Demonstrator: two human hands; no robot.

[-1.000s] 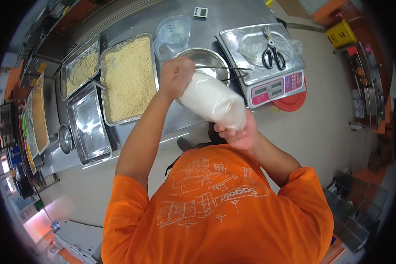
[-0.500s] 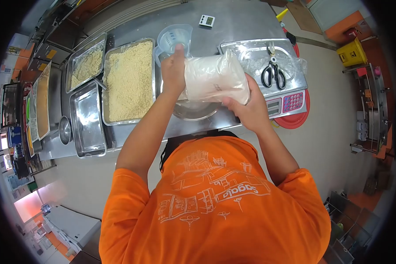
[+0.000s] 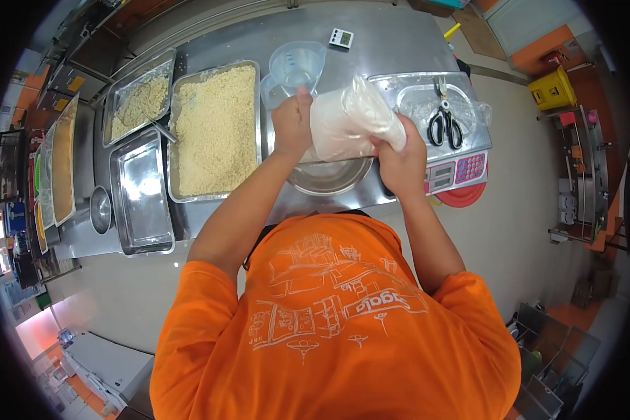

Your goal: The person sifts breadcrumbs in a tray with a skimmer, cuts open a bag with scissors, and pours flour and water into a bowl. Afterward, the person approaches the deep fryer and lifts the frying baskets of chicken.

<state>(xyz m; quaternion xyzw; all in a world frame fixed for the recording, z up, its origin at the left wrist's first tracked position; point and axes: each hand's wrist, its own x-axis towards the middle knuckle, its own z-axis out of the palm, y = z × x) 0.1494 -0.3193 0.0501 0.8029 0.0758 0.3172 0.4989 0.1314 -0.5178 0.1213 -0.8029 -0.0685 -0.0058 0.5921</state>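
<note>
Swung up from its slant toward the shirt (image 3: 343, 315) a second ago, the bag (image 3: 343, 126) now hangs roughly crosswise in the head view, above the far part of the big bowl (image 3: 329, 182). Its right end, broad half a second ago, is bunched and narrower, and the right grip (image 3: 404, 164) has risen away from the shirt to just beside the scale (image 3: 432, 179).

Both hands are occupied: the left grip (image 3: 292, 126) is closed around the bag's left end, thumb upward, while the right grip clasps the bunched end. The bag is clear plastic with white contents; no print on it is legible at this angle.

Writing shows best on the shirt: among white line drawings, upside-down letters read something like "agala", the first part lost in a fold. Other characters there are too small to make out. The scale has a pink keypad and displays whose figures are unreadable, as are those on the timer (image 3: 341, 38) and the marks on the jug (image 3: 297, 64). Scissors (image 3: 444, 122) lie on the scale amid crumpled plastic (image 3: 472, 112).

Left of the big bowl on the surface (image 3: 392, 35), pale crumbs (image 3: 213, 133) fill a tray (image 3: 260, 115); a small bowl (image 3: 101, 210) sits farther left.
</note>
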